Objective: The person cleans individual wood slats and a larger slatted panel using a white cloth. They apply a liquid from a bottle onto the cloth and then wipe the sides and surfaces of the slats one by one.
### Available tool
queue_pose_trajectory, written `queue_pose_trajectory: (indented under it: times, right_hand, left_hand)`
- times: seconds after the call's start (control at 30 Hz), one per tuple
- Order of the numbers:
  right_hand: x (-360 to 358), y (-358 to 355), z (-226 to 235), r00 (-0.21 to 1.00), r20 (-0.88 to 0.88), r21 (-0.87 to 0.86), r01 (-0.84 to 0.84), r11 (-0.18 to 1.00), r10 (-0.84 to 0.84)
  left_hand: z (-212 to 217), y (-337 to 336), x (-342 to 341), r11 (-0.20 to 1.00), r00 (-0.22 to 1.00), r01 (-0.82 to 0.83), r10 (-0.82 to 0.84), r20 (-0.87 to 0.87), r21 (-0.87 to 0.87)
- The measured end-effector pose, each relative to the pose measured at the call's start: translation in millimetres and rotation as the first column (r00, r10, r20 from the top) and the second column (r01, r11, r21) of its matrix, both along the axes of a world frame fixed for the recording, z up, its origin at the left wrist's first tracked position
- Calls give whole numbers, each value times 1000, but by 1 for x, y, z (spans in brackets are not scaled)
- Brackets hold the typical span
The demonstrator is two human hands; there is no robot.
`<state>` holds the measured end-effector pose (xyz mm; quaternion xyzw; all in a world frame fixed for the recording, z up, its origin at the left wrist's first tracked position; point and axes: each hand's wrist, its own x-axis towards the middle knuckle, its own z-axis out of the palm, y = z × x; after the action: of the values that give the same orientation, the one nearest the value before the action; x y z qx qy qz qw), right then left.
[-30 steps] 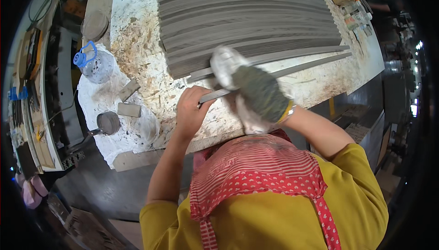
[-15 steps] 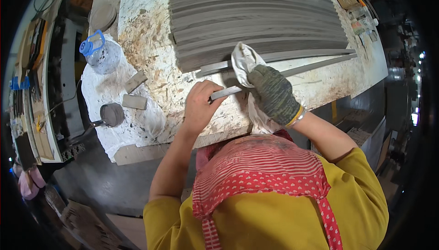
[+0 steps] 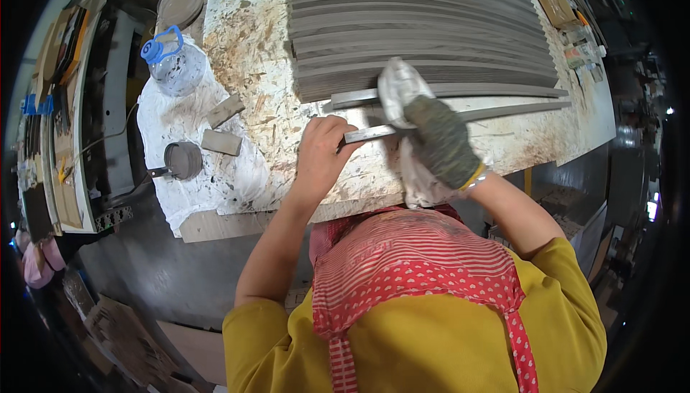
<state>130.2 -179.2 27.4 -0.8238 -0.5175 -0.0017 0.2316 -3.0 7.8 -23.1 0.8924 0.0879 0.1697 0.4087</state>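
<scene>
One grey strip (image 3: 369, 133), at the near side of the worktable (image 3: 528, 141), before a second strip (image 3: 503, 91) and a broad row of grey strips (image 3: 424, 23). Left hand (image 3: 325, 150), bare: fingers and thumb clamped on the strip's left end. Right hand (image 3: 443, 141), in a dark knitted glove: closed on a white cloth (image 3: 397, 91), laid across the strip. Far left: clear jug (image 3: 176, 73), blue-capped.

The blue cap (image 3: 154, 55) of the clear jug (image 3: 178, 73) bore a small dark mark (image 3: 148, 49); no lettering could be read.
</scene>
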Motion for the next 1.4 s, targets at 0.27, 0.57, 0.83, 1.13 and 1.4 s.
queue_pose_trajectory:
  times: [0.27, 0.57, 0.83, 1.13, 1.4]
  right_hand:
    - [-29, 48, -5, 974, -99, -45, -208, 977, 203]
    - [-34, 72, 0, 988, -21, 41, -151, 988, 152]
    - [-7, 48, 13, 925, 238, 72, -322, 944, 298]
    - [-13, 15, 5, 997, 39, -41, 72, 997, -71]
    - [8, 36, 31, 835, -550, -75, -23, 997, -22]
  left_hand:
    - [-11, -3, -8, 995, 997, -23, 31, -74, 101]
    - [-11, 4, -1, 985, 996, -89, 83, 44, 148]
    - [-19, 1, -3, 989, 996, -89, 86, 32, 118]
    - [-8, -1, 0, 996, 998, -60, 60, -3, 67]
    - [-10, 2, -1, 999, 995, -48, 49, -81, 11]
